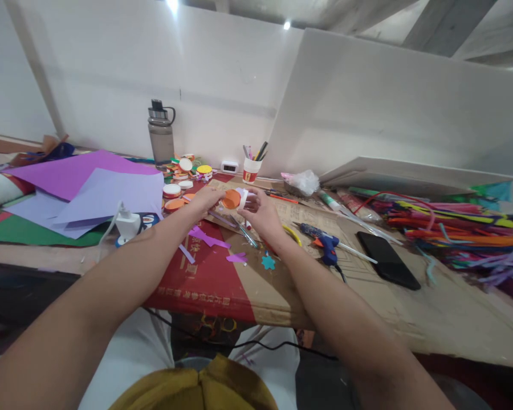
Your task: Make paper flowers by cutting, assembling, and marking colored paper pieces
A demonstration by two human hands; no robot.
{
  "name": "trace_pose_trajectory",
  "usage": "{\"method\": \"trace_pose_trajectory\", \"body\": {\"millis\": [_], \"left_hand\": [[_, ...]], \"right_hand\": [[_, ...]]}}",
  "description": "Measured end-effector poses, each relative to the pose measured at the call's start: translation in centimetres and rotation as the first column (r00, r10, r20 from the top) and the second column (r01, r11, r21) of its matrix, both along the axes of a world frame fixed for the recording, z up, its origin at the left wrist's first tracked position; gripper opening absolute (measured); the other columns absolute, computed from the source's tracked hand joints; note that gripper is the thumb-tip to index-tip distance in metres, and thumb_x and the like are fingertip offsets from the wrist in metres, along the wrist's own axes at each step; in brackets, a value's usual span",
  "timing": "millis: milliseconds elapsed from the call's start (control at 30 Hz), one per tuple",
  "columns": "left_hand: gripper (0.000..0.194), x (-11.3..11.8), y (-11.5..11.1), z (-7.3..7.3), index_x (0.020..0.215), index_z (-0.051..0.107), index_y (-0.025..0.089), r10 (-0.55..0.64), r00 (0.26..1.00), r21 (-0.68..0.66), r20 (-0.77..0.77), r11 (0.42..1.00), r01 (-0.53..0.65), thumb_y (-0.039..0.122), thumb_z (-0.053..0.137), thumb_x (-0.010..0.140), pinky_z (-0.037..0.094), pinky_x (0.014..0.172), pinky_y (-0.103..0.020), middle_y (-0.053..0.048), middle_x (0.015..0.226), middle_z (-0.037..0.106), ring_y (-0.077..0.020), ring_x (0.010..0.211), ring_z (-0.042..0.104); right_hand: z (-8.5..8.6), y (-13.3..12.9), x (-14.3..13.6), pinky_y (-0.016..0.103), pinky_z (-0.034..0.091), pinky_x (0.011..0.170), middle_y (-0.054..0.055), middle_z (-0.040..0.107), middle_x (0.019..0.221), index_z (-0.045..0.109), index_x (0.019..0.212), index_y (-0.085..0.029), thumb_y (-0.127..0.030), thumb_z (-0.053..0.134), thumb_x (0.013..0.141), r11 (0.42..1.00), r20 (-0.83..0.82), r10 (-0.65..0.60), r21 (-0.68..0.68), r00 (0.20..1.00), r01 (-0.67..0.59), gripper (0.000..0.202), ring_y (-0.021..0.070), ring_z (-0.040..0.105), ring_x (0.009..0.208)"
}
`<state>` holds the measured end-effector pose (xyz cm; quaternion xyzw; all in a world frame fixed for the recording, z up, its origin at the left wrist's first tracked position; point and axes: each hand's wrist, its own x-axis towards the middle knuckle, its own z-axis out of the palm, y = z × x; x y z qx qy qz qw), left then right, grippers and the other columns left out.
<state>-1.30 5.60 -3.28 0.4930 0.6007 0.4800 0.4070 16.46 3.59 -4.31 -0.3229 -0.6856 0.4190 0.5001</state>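
Between my hands is an orange paper disc [231,199], with a white paper strip [243,198] curving along its right side. My left hand [208,200] pinches the disc's left edge. Close by on the other side, my right hand [261,213] has its thumb and fingers bent around the white strip. Below them lie scissors [248,234] and purple paper scraps [211,237]. A teal paper flower [268,261] rests nearer to me. Round white and orange paper pieces [173,205] sit just left of my left hand.
Purple and lilac sheets [111,196] spread at the left near a white plug [128,221]. A bottle [161,136] and a cup of pens [252,169] stand behind. On the right are a glue gun [322,239], a black phone [387,259] and colourful pipe cleaners [457,225].
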Motion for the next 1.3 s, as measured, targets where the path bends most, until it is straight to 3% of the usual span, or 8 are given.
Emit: {"method": "trace_pose_trajectory", "body": {"millis": [133, 300, 500, 667, 833, 1000, 1167, 1300], "left_hand": [[0.009, 0.9, -0.8, 0.6, 0.059, 0.052, 0.017, -0.037, 0.999, 0.043, -0.013, 0.998, 0.037, 0.016, 0.06, 0.065, 0.031, 0.042, -0.02, 0.002, 0.05, 0.053, -0.0078, 0.043, 0.045], [0.005, 2.0, -1.6, 0.8, 0.064, 0.055, 0.017, -0.031, 0.997, 0.164, -0.075, 0.986, 0.043, 0.015, 0.06, 0.065, 0.041, 0.045, -0.02, 0.001, 0.052, 0.057, -0.0095, 0.046, 0.052], [0.009, 2.3, -1.6, 0.5, 0.074, 0.057, 0.016, -0.054, 0.997, 0.205, -0.056, 0.977, 0.064, 0.018, 0.062, 0.067, 0.048, 0.051, -0.023, 0.0, 0.06, 0.062, -0.0113, 0.051, 0.059], [0.017, 3.0, -2.8, 1.3, 0.082, 0.058, 0.015, -0.094, 0.995, 0.253, -0.041, 0.962, 0.102, 0.017, 0.062, 0.066, 0.05, 0.054, -0.024, -0.001, 0.064, 0.064, -0.0119, 0.054, 0.061], [0.02, 3.7, -4.1, 2.3, 0.088, 0.066, 0.012, -0.246, 0.967, 0.309, -0.06, 0.917, 0.253, 0.017, 0.058, 0.07, 0.049, 0.058, -0.023, -0.001, 0.069, 0.065, -0.0096, 0.056, 0.058], [0.015, 3.4, -4.0, 2.3, 0.084, 0.065, 0.013, -0.345, 0.936, 0.356, -0.063, 0.869, 0.344, 0.019, 0.058, 0.071, 0.048, 0.06, -0.023, 0.001, 0.069, 0.063, -0.0095, 0.059, 0.057], [0.026, 3.1, -3.7, 2.2, 0.092, 0.061, 0.014, -0.417, 0.909, 0.362, -0.005, 0.847, 0.39, 0.019, 0.063, 0.066, 0.049, 0.062, -0.025, 0.0, 0.076, 0.064, -0.0109, 0.065, 0.059], [0.025, 3.2, -3.7, 2.1, 0.091, 0.059, 0.013, -0.409, 0.912, 0.377, -0.04, 0.839, 0.393, 0.018, 0.062, 0.066, 0.049, 0.065, -0.027, 0.0, 0.076, 0.063, -0.0122, 0.068, 0.059]], "right_hand": [[0.2, 0.1, 0.6, 0.036, 0.055, 0.075, 0.004, 0.066, 0.095, 0.052, 0.114, -0.021, -0.02, 0.073, 0.065, 0.993, 0.057, -0.118, 0.029, 0.991, 0.116, 0.053, 0.0188, 0.065, 0.082], [0.9, -0.7, 1.2, 0.041, 0.053, 0.079, 0.01, 0.065, 0.107, 0.056, 0.119, -0.02, -0.031, 0.075, 0.071, 0.912, 0.211, -0.35, 0.298, 0.913, 0.281, 0.053, 0.0223, 0.062, 0.089], [1.5, -1.3, 1.4, 0.042, 0.051, 0.083, 0.016, 0.059, 0.116, 0.058, 0.121, -0.016, -0.032, 0.075, 0.075, 0.831, 0.282, -0.422, 0.5, 0.862, 0.244, 0.052, 0.0269, 0.058, 0.102], [1.3, -1.0, 1.8, 0.043, 0.051, 0.084, 0.014, 0.057, 0.117, 0.057, 0.122, -0.019, -0.027, 0.075, 0.074, 0.832, 0.295, -0.44, 0.489, 0.848, 0.261, 0.052, 0.0274, 0.057, 0.105], [1.3, -0.8, 2.0, 0.042, 0.053, 0.082, 0.015, 0.055, 0.118, 0.059, 0.118, -0.018, -0.023, 0.073, 0.074, 0.834, 0.282, -0.446, 0.474, 0.85, 0.28, 0.047, 0.0276, 0.057, 0.106], [1.5, -0.6, 2.1, 0.038, 0.055, 0.077, 0.013, 0.056, 0.116, 0.06, 0.116, -0.019, -0.016, 0.073, 0.072, 0.851, 0.241, -0.401, 0.456, 0.884, 0.262, 0.046, 0.0243, 0.059, 0.101], [1.4, -0.5, 2.0, 0.037, 0.056, 0.075, 0.012, 0.054, 0.118, 0.059, 0.119, -0.02, -0.014, 0.075, 0.07, 0.868, 0.236, -0.379, 0.426, 0.895, 0.255, 0.051, 0.0218, 0.06, 0.095], [1.3, -0.5, 2.0, 0.036, 0.056, 0.075, 0.012, 0.054, 0.119, 0.059, 0.12, -0.021, -0.014, 0.074, 0.071, 0.878, 0.244, -0.371, 0.408, 0.896, 0.252, 0.052, 0.021, 0.06, 0.094]]}}
